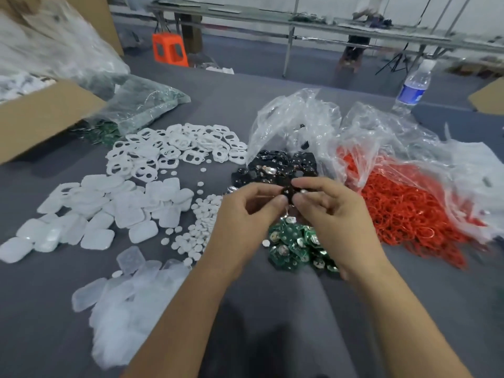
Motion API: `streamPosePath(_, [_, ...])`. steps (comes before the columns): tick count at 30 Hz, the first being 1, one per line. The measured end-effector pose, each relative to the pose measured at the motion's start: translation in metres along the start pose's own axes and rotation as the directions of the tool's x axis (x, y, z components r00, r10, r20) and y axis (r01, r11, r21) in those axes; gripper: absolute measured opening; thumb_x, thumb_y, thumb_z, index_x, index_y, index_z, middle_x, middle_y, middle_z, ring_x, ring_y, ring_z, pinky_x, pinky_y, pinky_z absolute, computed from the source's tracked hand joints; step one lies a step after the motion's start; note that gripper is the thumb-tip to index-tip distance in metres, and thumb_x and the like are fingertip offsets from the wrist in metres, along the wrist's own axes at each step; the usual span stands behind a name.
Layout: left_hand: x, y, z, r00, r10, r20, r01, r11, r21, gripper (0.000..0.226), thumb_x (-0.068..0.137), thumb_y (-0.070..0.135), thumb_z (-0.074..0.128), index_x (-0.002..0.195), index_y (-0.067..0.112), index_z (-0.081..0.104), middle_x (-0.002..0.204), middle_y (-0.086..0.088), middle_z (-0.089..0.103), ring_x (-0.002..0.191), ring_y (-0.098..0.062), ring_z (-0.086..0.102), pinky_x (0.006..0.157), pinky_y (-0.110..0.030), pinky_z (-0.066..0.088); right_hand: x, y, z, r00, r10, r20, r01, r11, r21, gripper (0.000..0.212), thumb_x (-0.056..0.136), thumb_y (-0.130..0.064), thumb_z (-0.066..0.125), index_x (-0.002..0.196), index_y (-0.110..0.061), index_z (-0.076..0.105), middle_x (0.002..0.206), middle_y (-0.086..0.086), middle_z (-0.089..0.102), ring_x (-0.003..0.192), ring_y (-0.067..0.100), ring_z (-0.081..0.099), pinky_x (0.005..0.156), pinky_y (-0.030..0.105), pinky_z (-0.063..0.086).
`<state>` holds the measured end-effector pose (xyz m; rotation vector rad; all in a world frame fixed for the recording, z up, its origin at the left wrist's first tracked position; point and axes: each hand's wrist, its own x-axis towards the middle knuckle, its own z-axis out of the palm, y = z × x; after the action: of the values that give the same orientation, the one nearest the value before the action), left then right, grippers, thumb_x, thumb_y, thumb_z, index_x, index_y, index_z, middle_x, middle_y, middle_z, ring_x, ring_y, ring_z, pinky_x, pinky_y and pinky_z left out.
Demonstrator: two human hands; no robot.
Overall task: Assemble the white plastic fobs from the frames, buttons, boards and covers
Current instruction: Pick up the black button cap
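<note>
My left hand [245, 211] and my right hand [330, 208] meet at the table's middle and together pinch one small black board [289, 191] between fingertips. Behind it lies a heap of black boards [275, 166] spilling from a clear bag. Under my right hand sits a pile of green boards [293, 246]. White frames [174, 148] are heaped at the back left, white covers [117, 208] lie left of them, and small round white buttons [200, 227] are scattered by my left hand. Clear covers [128, 290] lie at the front left.
Red cords [409, 211] spill from a plastic bag at the right. A water bottle [413, 88] stands at the back right. A cardboard box [41, 115] and bags of parts [141, 105] sit at the back left. An orange stool [169, 49] stands beyond the table.
</note>
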<state>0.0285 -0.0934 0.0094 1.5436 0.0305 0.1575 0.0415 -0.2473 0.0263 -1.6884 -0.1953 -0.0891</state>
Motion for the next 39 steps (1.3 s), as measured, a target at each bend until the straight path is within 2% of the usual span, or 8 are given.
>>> streamPosePath(6, [-0.115,0.018,0.009,0.991,0.007,0.13,0.031,0.957,-0.287,0.02,0.092,0.015,0.074,0.109,0.024,0.079,0.1,-0.009,0.079,0.092,-0.019,0.075,0.085,-0.026,0.059,-0.116,-0.026,-0.026,0.99,0.025,0.137,-0.066,0.951,0.303,0.029,0.083,-0.008,0.067,0.107,-0.019,0.079,0.09,0.012,0.075,0.08,0.016,0.071,0.075,0.025,0.059])
streamPosePath(15, [-0.204,0.02,0.022,0.982,0.04,0.186,0.012,0.962,-0.272,0.018,0.079,0.022,0.082,0.097,0.025,0.078,0.095,-0.007,0.079,0.088,-0.017,0.076,0.079,-0.021,0.057,-0.21,-0.031,-0.053,0.999,0.021,0.041,-0.032,0.964,0.263,0.025,0.085,-0.013,0.069,0.108,-0.018,0.077,0.095,0.008,0.078,0.082,0.011,0.072,0.074,0.016,0.053])
streamPosePath(22, [-0.233,0.021,0.03,0.988,0.054,0.141,-0.017,0.968,-0.25,0.014,0.076,0.014,0.083,0.086,0.019,0.075,0.094,-0.009,0.079,0.088,-0.023,0.077,0.075,-0.024,0.06,-0.242,-0.023,-0.051,0.992,0.128,0.0,-0.118,0.914,0.388,0.048,0.075,-0.047,0.082,0.111,-0.015,0.075,0.103,0.016,0.076,0.09,0.022,0.073,0.08,0.025,0.057])
streamPosePath(26, [-0.241,0.022,0.029,0.987,0.065,0.145,-0.035,0.979,-0.203,0.021,0.086,0.011,0.074,0.104,0.019,0.081,0.102,-0.003,0.08,0.093,-0.013,0.075,0.081,-0.019,0.056,-0.255,-0.025,-0.051,0.994,0.109,-0.005,-0.096,0.903,0.418,0.038,0.073,-0.034,0.088,0.102,-0.013,0.075,0.101,0.017,0.075,0.09,0.024,0.073,0.08,0.027,0.058])
streamPosePath(30, [-0.247,0.022,0.029,0.96,0.06,0.275,-0.041,0.996,-0.076,0.028,0.1,0.013,0.064,0.124,0.021,0.075,0.112,0.0,0.077,0.094,-0.019,0.074,0.084,-0.025,0.058,-0.266,-0.027,-0.046,0.996,0.033,-0.083,0.002,0.922,0.388,0.018,0.069,-0.012,0.081,0.083,-0.02,0.073,0.081,0.007,0.074,0.076,0.018,0.073,0.069,0.021,0.057])
streamPosePath(33, [-0.246,0.02,0.031,0.947,0.014,0.322,0.0,0.999,-0.046,0.031,0.102,0.011,0.06,0.126,0.023,0.074,0.115,0.0,0.075,0.103,-0.028,0.072,0.092,-0.039,0.06,-0.27,-0.024,-0.044,0.992,0.015,-0.128,0.036,0.922,0.387,0.028,0.074,0.0,0.076,0.093,-0.019,0.071,0.083,0.011,0.072,0.076,0.017,0.072,0.069,0.021,0.058])
streamPosePath(36, [-0.241,0.02,0.027,0.924,-0.007,0.383,0.019,0.999,-0.027,0.034,0.102,0.007,0.058,0.129,0.023,0.071,0.113,0.001,0.076,0.103,-0.017,0.072,0.088,-0.027,0.058,-0.272,-0.019,-0.047,0.997,0.008,-0.08,0.023,0.923,0.384,0.035,0.081,-0.001,0.071,0.112,-0.018,0.072,0.091,0.015,0.075,0.081,0.02,0.074,0.074,0.024,0.058])
streamPosePath(39, [-0.235,0.018,0.026,0.911,-0.049,0.409,0.065,0.998,-0.026,0.026,0.097,0.014,0.065,0.122,0.024,0.069,0.102,-0.007,0.076,0.09,-0.015,0.071,0.083,-0.023,0.055,-0.273,-0.013,-0.049,0.996,0.021,-0.088,0.014,0.924,0.382,0.028,0.084,-0.003,0.068,0.108,-0.016,0.076,0.09,0.009,0.076,0.08,0.017,0.074,0.073,0.02,0.057])
